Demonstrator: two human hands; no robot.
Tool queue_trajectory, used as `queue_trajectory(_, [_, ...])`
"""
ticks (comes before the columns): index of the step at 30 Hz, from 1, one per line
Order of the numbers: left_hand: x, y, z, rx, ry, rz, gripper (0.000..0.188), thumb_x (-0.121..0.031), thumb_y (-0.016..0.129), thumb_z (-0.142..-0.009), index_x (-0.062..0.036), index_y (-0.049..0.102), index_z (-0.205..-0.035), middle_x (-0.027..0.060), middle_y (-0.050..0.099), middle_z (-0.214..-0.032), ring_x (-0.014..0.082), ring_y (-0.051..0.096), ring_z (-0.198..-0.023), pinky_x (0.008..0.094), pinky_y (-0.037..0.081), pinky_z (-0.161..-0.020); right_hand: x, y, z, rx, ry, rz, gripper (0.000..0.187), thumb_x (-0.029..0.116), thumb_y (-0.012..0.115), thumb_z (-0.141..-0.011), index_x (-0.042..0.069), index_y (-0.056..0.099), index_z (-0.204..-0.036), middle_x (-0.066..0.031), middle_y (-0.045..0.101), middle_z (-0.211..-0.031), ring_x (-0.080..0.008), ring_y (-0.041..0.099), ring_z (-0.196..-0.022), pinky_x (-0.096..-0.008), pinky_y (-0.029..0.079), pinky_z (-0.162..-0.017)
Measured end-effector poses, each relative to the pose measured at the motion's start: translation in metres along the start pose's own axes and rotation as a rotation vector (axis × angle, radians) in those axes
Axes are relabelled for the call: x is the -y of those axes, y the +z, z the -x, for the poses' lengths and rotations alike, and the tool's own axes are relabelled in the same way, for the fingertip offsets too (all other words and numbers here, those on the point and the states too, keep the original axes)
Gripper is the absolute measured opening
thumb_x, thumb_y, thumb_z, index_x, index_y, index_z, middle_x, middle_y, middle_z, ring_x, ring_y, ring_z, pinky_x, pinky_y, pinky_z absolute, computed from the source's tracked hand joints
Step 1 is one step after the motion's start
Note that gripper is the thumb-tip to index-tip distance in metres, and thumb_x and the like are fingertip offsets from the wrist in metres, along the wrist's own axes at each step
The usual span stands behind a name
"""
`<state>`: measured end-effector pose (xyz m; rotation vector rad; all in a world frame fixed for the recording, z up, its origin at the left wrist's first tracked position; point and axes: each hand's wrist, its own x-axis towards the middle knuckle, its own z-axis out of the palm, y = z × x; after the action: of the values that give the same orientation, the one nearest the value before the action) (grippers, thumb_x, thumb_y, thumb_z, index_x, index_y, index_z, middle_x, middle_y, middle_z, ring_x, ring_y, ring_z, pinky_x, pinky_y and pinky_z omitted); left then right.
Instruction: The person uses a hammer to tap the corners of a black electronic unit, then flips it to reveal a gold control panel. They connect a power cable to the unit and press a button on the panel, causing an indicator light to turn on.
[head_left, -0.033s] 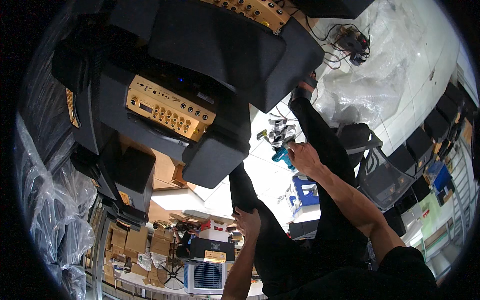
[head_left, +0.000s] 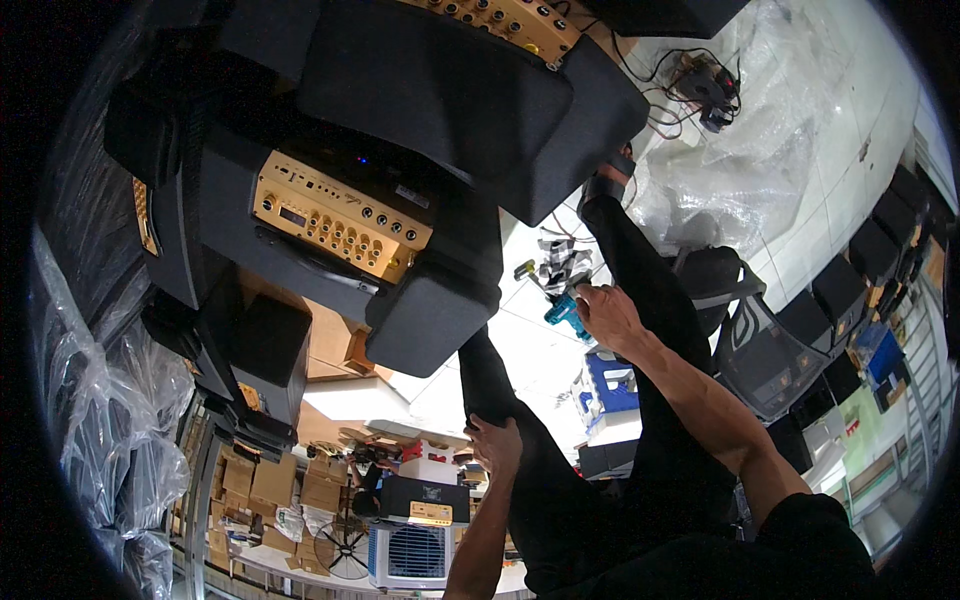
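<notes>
My left hand (head_left: 495,447) rests on my left leg (head_left: 487,385) in black trousers, its fingers lying over the knee and holding no object. Near my other knee, my right hand (head_left: 610,318) is closed, with fingers bent in. A teal power drill (head_left: 566,313) shows right beside those fingers and is partly hidden behind them. Whether they grip it I cannot tell. Just beyond lie a black-and-white chequered cloth (head_left: 566,262) and a small yellow-and-black piece (head_left: 525,269). To the left stands a black speaker amplifier with a gold control panel (head_left: 342,217), full of knobs.
Another black cabinet (head_left: 430,100) stands at the far side. Bubble wrap (head_left: 740,170) and a black device with cables (head_left: 707,90) lie on the tiled floor. A mesh chair (head_left: 765,350) is at right, a blue-and-white stool (head_left: 607,385) between my legs. Plastic-wrapped goods (head_left: 110,430) line the left.
</notes>
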<state>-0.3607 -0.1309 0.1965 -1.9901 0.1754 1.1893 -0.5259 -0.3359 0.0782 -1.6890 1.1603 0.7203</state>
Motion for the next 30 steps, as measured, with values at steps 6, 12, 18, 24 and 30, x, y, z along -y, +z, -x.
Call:
queue_trajectory(6, [-0.010, -0.005, -0.004, 0.017, -0.009, -0.004, 0.081, -0.036, 0.065, -0.082, 0.0024, 0.026, -0.141, 0.0276, 0.040, -0.129, 0.0418, 0.050, -0.115, 0.0508, 0.045, -0.093, -0.005, 0.003, -0.006, -0.046, -0.013, -0.013, 0.021, 0.019, 0.054, -0.089, 0.002, 0.061, -0.097, -0.0164, 0.068, -0.082, -0.0310, 0.067, -0.078, -0.0431, 0.053, -0.074])
queue_trajectory(12, [-0.008, -0.005, -0.006, 0.014, 0.000, 0.022, 0.080, -0.036, 0.066, -0.081, 0.0026, 0.028, -0.140, 0.0267, 0.041, -0.127, 0.0411, 0.051, -0.113, 0.0510, 0.044, -0.093, -0.001, -0.002, -0.006, -0.042, -0.013, -0.002, 0.020, 0.018, 0.054, -0.089, 0.001, 0.062, -0.096, -0.0166, 0.067, -0.082, -0.0312, 0.067, -0.076, -0.0432, 0.053, -0.073])
queue_trajectory(18, [-0.008, -0.008, -0.007, 0.009, 0.006, 0.030, 0.081, -0.036, 0.066, -0.081, 0.0029, 0.028, -0.140, 0.0266, 0.042, -0.125, 0.0413, 0.050, -0.113, 0.0516, 0.044, -0.093, -0.003, 0.000, -0.007, -0.076, -0.033, 0.012, 0.020, 0.018, 0.054, -0.088, 0.002, 0.063, -0.096, -0.0168, 0.068, -0.082, -0.0318, 0.067, -0.075, -0.0431, 0.054, -0.071])
queue_trajectory(24, [-0.005, -0.004, -0.009, -0.017, 0.014, 0.016, 0.080, -0.038, 0.066, -0.081, 0.0031, 0.029, -0.140, 0.0256, 0.042, -0.124, 0.0412, 0.050, -0.113, 0.0523, 0.043, -0.092, -0.004, 0.001, -0.009, -0.043, -0.009, -0.038, 0.021, 0.019, 0.054, -0.088, 0.001, 0.063, -0.097, -0.0171, 0.068, -0.083, -0.0321, 0.067, -0.077, -0.0432, 0.054, -0.072])
queue_trajectory(30, [-0.008, -0.012, -0.007, 0.032, 0.004, 0.034, 0.080, -0.038, 0.066, -0.081, 0.0026, 0.029, -0.140, 0.0256, 0.042, -0.125, 0.0411, 0.050, -0.114, 0.0537, 0.041, -0.094, -0.005, 0.004, -0.009, -0.051, -0.013, -0.019, 0.021, 0.018, 0.054, -0.089, 0.002, 0.063, -0.097, -0.0170, 0.068, -0.083, -0.0318, 0.067, -0.078, -0.0436, 0.054, -0.072])
